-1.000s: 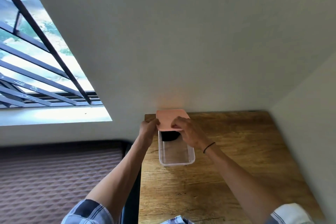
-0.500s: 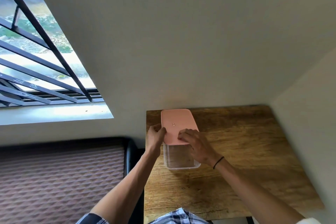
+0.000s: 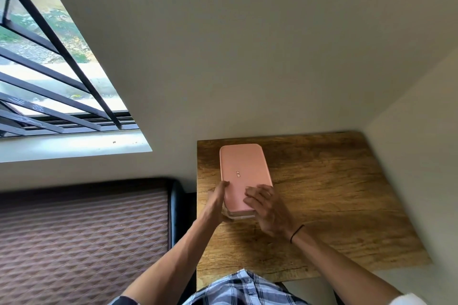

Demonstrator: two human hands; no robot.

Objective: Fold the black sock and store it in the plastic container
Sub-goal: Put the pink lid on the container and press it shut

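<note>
Both hands meet at the near end of a clear plastic container [image 3: 239, 215] capped by a rounded rectangular pink lid [image 3: 244, 173], which covers its whole top. Only a thin strip of clear wall shows under the lid's near edge, just between the two hands. The container lies lengthwise on a brown wood-grain table [image 3: 334, 193], close to the table's left edge and running back toward the wall.

On the lid's near left side, the left hand [image 3: 218, 199] lies along the container's flank, fingers extended toward the far end and the thumb tip touching the lid's left rim; it presses against the side rather than closing round it. That forearm comes up from the lower left, crossing the table's left edge.

At the near right corner, the right hand [image 3: 266, 208] rests palm-down, its spread fingers [image 3: 252, 194] flat on the pink surface, open and pressing, not grasping. A thin black band [image 3: 297, 233] circles its wrist, and the forearm reaches in from the lower right.

Nothing of the black sock shows; the lid hides the inside of the container, so I cannot tell where it lies.

A blue-and-white plaid shirt [image 3: 238, 290] shows at the bottom edge.
</note>
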